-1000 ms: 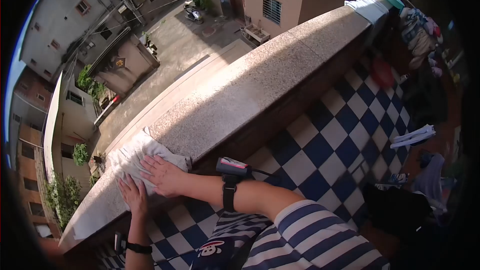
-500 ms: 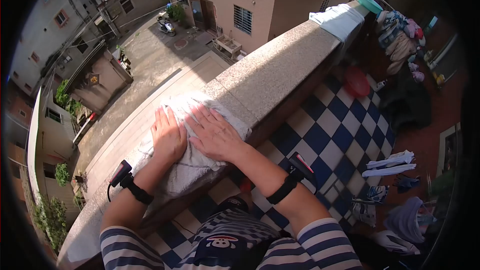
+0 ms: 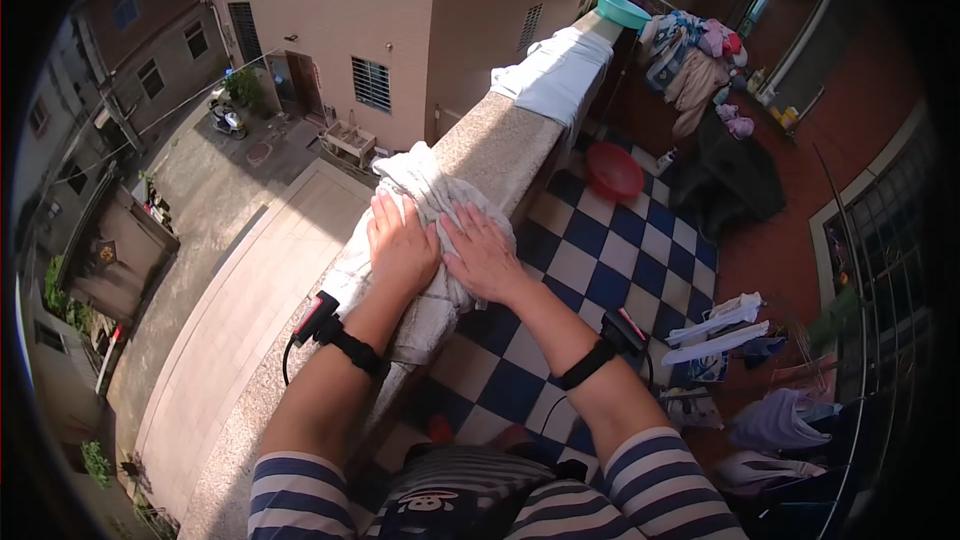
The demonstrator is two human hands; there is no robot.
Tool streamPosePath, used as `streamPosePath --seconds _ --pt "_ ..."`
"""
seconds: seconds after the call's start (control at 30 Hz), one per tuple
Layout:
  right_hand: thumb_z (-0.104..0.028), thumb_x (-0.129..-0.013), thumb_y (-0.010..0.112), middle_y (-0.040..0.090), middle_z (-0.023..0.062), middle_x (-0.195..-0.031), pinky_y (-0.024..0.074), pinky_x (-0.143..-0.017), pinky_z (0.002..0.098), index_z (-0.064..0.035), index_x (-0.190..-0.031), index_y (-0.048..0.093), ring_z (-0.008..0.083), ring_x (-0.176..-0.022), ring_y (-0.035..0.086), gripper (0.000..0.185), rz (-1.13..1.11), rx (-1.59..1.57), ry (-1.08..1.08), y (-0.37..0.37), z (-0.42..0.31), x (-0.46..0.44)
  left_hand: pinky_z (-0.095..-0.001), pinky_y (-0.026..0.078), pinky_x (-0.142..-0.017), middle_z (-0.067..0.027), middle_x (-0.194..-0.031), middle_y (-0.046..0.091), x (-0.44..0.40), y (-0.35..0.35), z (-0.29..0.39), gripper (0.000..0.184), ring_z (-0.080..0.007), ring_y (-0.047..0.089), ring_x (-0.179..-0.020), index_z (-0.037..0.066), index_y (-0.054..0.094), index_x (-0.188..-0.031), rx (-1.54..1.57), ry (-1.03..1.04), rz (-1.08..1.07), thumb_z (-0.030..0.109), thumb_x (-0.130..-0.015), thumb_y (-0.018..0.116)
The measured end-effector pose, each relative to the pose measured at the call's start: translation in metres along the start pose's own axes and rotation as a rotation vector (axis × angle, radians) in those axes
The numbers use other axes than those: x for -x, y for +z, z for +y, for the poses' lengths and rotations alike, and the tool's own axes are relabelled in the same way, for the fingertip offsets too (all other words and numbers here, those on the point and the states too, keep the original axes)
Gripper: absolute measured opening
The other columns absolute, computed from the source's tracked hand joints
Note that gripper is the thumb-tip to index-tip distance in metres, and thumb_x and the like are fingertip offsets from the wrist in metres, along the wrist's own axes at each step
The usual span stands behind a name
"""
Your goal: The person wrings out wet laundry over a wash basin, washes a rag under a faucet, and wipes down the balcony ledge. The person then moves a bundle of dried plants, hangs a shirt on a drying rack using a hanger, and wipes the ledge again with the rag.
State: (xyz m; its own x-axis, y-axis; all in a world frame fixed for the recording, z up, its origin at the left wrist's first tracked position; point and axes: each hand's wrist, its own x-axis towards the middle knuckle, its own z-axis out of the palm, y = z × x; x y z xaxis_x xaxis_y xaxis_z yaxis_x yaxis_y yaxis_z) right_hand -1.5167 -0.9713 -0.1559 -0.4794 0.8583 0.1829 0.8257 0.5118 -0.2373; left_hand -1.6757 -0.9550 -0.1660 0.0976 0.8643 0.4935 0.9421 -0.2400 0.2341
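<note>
From where I stand on this balcony, the person leans over the parapet (image 3: 500, 130) with both palms down on a white cloth (image 3: 452, 298), which lies rumpled across the speckled top of that low wall. The left hand (image 3: 403, 248) rests flat, fingers stretched out together and pointing away from the body; the right hand (image 3: 484, 252) lies just beside it, its fingers slightly spread. Neither is clamped on the fabric; both simply bear on it from above. The cloth bunches into folds beyond the fingertips and reaches the wall's inner edge near the right wrist. Each forearm wears a black strap carrying a small device, the left one (image 3: 318, 316) and the right one (image 3: 624, 330), below striped sleeves (image 3: 650, 475). Further along the same wall a pale blue cloth (image 3: 560, 70) drapes over the inner edge, with a teal basin (image 3: 622, 10) past it and a heap of clothes (image 3: 690, 55) near that. A red basin (image 3: 614, 172) sits on the blue-and-white checked floor (image 3: 605, 282). Lower right there are more pale garments (image 3: 715, 327), though the dim, curved edge makes it hard to say how they are held up.
</note>
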Motion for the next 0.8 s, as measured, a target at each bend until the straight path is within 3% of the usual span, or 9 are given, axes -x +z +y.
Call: streamPosePath --seconds 0.07,0.13,0.17,0.2,0.23,0.27,0.53,0.63,0.8 --pt "-0.035 -0.087 0.05 0.033 0.0173 -0.143 0.0217 -0.11 0.0431 -0.0079 -0.137 0.038 0.0332 -0.135 0.026 0.058 0.125 -0.02 -0.031 -0.007 0.006 0.0 -0.0504 0.028 -0.1 -0.0362 -0.132 0.034 0.002 -0.001 0.0 0.06 -0.0474 0.032 -0.125 -0.008 0.04 -0.126 -0.022 -0.019 -0.011 0.031 -0.082 0.052" --pt "-0.026 -0.083 0.061 0.057 0.0192 -0.12 0.0404 -0.096 0.0365 -0.0064 -0.119 0.058 0.0314 -0.115 0.052 0.041 0.057 -0.48 -0.107 -0.032 0.024 -0.012 -0.0502 0.028 -0.1 -0.0361 -0.132 0.034 0.001 -0.006 0.001 0.059 -0.0471 0.033 -0.125 -0.008 0.04 -0.126 -0.013 -0.025 -0.028 0.03 -0.083 0.052" --pt "-0.024 -0.079 0.067 0.068 0.0166 -0.095 0.049 -0.079 0.0298 -0.0048 -0.1 0.068 0.025 -0.091 0.065 0.028 0.091 -0.706 0.132 -0.06 0.022 -0.019 -0.0501 0.028 -0.1 -0.0359 -0.132 0.034 0.001 -0.009 0.003 0.058 -0.0468 0.033 -0.125 -0.007 0.041 -0.126 -0.004 -0.04 -0.05 0.03 -0.083 0.052" --pt "-0.024 -0.079 0.067 0.069 0.015 -0.089 0.0495 -0.071 0.0279 -0.0038 -0.096 0.069 0.0197 -0.081 0.067 0.026 0.251 -0.753 0.172 -0.064 0.042 -0.032 -0.0501 0.028 -0.1 -0.0359 -0.132 0.034 0.0 -0.011 0.005 0.058 -0.0468 0.033 -0.125 -0.007 0.041 -0.126 -0.009 -0.052 -0.044 0.03 -0.083 0.052" --pt "-0.023 -0.078 0.066 0.067 0.017 -0.086 0.051 -0.069 0.0325 -0.0036 -0.092 0.069 0.0269 -0.077 0.067 0.024 0.38 -0.592 0.216 -0.071 0.065 -0.045 -0.0501 0.028 -0.1 -0.0358 -0.132 0.034 0.0 -0.013 0.006 0.058 -0.0464 0.033 -0.125 -0.007 0.04 -0.126 -0.022 -0.048 -0.062 0.029 -0.083 0.052" --pt "-0.025 -0.078 0.065 0.067 0.0169 -0.083 0.0514 -0.069 0.0345 -0.0046 -0.09 0.069 0.0297 -0.077 0.066 0.024 0.521 -0.458 0.179 -0.074 0.094 -0.062 -0.0501 0.028 -0.1 -0.0356 -0.132 0.034 0.0 -0.015 0.006 0.058 -0.0461 0.033 -0.125 -0.007 0.04 -0.126 -0.041 -0.042 -0.08 0.029 -0.083 0.052" --pt "-0.03 -0.076 0.067 0.063 0.0168 -0.096 0.0436 -0.084 0.0445 -0.0067 -0.093 0.069 0.0322 -0.094 0.06 0.029 0.394 -0.011 0.215 -0.096 0.236 -0.208 -0.0496 0.028 -0.1 -0.0328 -0.133 0.034 0.004 -0.04 0.015 0.055 -0.0452 0.032 -0.126 -0.002 0.041 -0.127 -0.087 -0.147 -0.198 0.026 -0.081 0.054" --pt "-0.032 -0.077 0.066 0.06 0.0133 -0.116 0.0407 -0.089 0.0439 -0.0071 -0.1 0.068 0.0312 -0.11 0.054 0.034 0.021 0.242 0.373 -0.115 0.229 -0.241 -0.0498 0.028 -0.099 -0.032 -0.133 0.035 0.004 -0.047 0.017 0.056 -0.0445 0.033 -0.125 0.0 0.043 -0.127 -0.055 -0.195 -0.23 0.024 -0.078 0.057" --pt "-0.022 -0.083 0.056 0.06 0.0098 -0.118 0.038 -0.091 0.0467 -0.0103 -0.111 0.063 0.0314 -0.113 0.053 0.031 -0.275 0.155 0.484 -0.085 0.256 -0.291 -0.0487 0.029 -0.099 -0.0293 -0.133 0.038 0.003 -0.051 0.019 0.055 -0.0418 0.035 -0.125 0.002 0.049 -0.123 0.014 -0.241 -0.209 0.022 -0.074 0.062"
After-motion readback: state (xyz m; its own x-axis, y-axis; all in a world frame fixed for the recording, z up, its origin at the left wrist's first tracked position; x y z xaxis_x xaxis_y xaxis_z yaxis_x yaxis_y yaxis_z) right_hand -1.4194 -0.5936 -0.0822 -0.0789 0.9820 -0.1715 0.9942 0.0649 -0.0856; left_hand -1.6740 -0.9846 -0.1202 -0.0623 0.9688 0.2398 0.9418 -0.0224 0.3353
